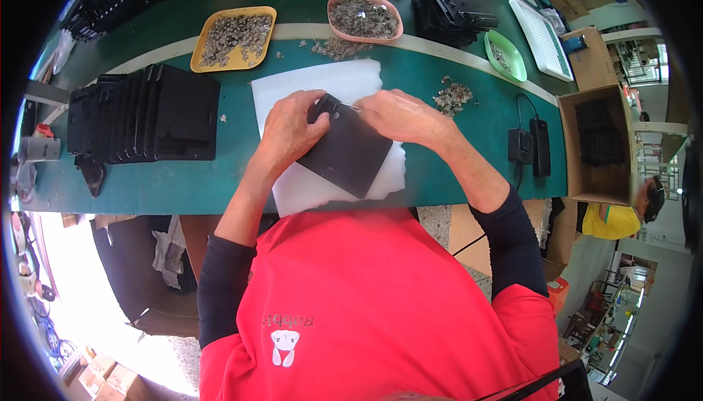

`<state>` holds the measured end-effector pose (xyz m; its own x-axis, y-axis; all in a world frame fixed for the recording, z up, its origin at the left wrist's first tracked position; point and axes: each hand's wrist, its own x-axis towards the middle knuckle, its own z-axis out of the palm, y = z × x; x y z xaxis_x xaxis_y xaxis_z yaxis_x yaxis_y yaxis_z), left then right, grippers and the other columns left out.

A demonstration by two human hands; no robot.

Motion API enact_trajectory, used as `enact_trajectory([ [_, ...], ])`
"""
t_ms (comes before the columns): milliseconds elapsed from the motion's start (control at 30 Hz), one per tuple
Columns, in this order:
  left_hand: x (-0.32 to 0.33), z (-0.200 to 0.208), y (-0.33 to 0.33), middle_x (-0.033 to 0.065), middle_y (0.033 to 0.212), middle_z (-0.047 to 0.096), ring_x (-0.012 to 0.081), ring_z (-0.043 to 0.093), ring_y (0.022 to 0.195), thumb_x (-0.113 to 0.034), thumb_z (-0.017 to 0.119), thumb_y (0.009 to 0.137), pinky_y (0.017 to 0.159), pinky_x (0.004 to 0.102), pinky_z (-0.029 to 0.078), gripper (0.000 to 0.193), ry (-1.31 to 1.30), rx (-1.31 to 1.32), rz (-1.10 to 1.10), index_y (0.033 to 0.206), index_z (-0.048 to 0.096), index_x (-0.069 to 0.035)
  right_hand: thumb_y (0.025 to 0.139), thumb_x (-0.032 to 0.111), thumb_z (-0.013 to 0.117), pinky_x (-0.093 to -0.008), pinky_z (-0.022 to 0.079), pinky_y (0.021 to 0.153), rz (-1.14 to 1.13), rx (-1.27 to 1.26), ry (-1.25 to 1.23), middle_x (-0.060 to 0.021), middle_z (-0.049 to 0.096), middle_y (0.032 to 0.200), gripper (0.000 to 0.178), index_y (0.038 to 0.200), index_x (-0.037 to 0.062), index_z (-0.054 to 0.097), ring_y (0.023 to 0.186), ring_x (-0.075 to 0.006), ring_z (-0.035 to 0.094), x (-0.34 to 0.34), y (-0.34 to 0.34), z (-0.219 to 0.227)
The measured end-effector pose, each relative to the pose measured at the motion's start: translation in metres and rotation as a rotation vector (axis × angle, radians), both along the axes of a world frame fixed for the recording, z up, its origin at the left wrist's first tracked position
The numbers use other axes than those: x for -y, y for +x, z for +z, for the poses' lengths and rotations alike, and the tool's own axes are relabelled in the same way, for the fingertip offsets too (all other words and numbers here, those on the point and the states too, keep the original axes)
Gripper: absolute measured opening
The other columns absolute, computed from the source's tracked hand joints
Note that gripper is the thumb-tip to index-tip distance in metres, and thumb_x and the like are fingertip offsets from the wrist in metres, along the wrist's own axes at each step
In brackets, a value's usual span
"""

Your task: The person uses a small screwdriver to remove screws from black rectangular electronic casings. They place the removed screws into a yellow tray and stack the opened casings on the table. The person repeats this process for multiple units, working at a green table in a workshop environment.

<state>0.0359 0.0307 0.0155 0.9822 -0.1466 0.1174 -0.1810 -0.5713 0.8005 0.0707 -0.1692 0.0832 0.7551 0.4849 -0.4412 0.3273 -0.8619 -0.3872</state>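
A black flat plastic plate (348, 153) lies tilted on a white foam sheet (322, 82) on the green table (439, 159). My left hand (289, 130) grips the plate's upper left corner. My right hand (399, 114) pinches a small thin metal part at the plate's top edge, fingertips meeting the left hand's there.
A stack of black plates (150, 115) stands to the left. A yellow tray (234, 37), a pink tray (364, 17) and a green tray (505, 55) hold small metal parts. A loose pile (454, 95) lies right of my hands. Cardboard box (597, 145) at right. Another person (622, 214) sits beyond.
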Motion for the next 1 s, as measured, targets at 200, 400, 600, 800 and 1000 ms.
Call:
enact_trajectory([
  [200,-0.001,0.007,-0.01,0.0087,0.082,0.067,0.014,0.061,0.066,-0.013,0.066,0.082,0.063,0.0284,0.051,0.038,-0.153,-0.13,0.0,0.119,0.065,-0.003,0.095,0.027,0.053,-0.0256,0.036,0.041,-0.138,-0.128,0.472,-0.0022,0.051,0.057,0.029,0.092,0.0016,0.066,0.044,-0.0091,0.045,0.031,-0.008,-0.037],
  [400,-0.013,0.053,-0.008,0.0007,0.08,0.065,0.0032,0.057,0.067,-0.002,0.066,0.085,0.06,0.0201,0.049,0.033,-0.211,-0.16,-0.037,0.117,0.066,-0.002,0.097,0.029,0.054,-0.0207,0.023,0.033,-0.501,-0.425,0.632,0.0041,0.044,0.054,0.028,0.091,0.0038,0.064,0.036,-0.0025,0.033,0.033,-0.017,-0.045],
  [600,0.01,0.104,-0.012,0.0074,0.085,0.062,0.0222,0.062,0.076,0.001,0.068,0.073,0.065,0.0318,0.052,0.028,0.485,0.661,-0.012,0.1,0.067,-0.008,0.098,0.029,0.054,-0.0206,0.023,0.034,-0.53,-0.426,0.658,0.0052,0.042,0.052,0.029,0.101,0.0035,0.066,0.038,-0.0022,0.033,0.035,-0.02,-0.044],
  [800,0.03,0.025,-0.048,0.0051,0.091,0.052,0.0236,0.053,0.085,-0.011,0.067,0.074,0.071,0.0362,0.042,0.025,0.512,0.495,-0.236,0.098,0.061,-0.007,0.098,0.024,0.054,-0.0213,0.025,0.035,-0.555,-0.364,0.71,0.005,0.042,0.052,0.024,0.104,0.0045,0.066,0.039,-0.0027,0.034,0.038,-0.024,-0.053],
  [1000,0.025,-0.009,-0.07,0.0104,0.12,0.058,0.0275,0.057,0.101,-0.008,0.071,0.075,0.085,0.0387,0.047,0.042,0.461,0.476,-0.131,0.116,0.062,-0.002,0.096,0.017,0.054,-0.027,0.035,0.045,-0.312,-0.004,0.651,-0.0016,0.046,0.054,0.02,0.104,0.0021,0.065,0.047,-0.0073,0.046,0.039,-0.031,-0.063],
])
